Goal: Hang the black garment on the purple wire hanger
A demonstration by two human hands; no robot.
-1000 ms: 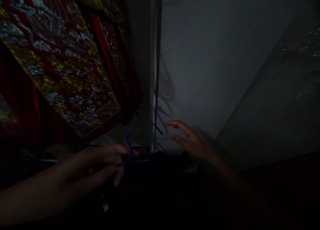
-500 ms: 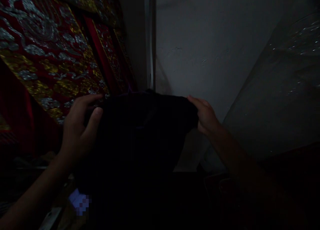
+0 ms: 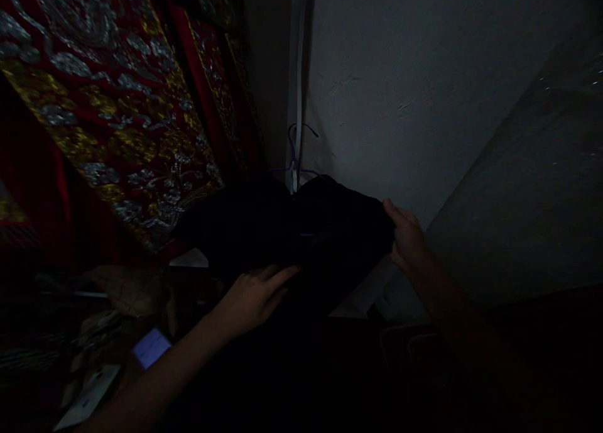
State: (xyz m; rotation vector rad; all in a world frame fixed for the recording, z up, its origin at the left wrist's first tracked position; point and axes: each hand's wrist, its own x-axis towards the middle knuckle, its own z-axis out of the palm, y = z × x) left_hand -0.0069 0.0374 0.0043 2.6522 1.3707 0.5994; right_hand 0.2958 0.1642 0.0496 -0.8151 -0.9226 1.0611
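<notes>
A black shirt-like garment [image 3: 264, 225] hangs on a purple hanger [image 3: 293, 159], whose hook stands up in front of a pale vertical strip. My right hand [image 3: 409, 235] is closed round the garment's right shoulder end, thumb on top. Over the garment's front lies my left hand [image 3: 254, 295], its fingers stretched out to the right and the thumb apart below them. The fingertips seem to touch the dark cloth. Low light hides the folds and the lower part of the garment.
Red cloth with gold and silver sequin patterns [image 3: 127, 106] hangs at left. Behind stands a grey wall [image 3: 400, 75], with a translucent sheet [image 3: 527, 188] at right. Lower left is clutter, including a bluish paper-like piece [image 3: 151, 347] and a pale flat object [image 3: 89, 398].
My left hand has left the garment's left shoulder and come down and right onto its front. The hanger hook now shows above the garment. My right hand keeps its grip.
</notes>
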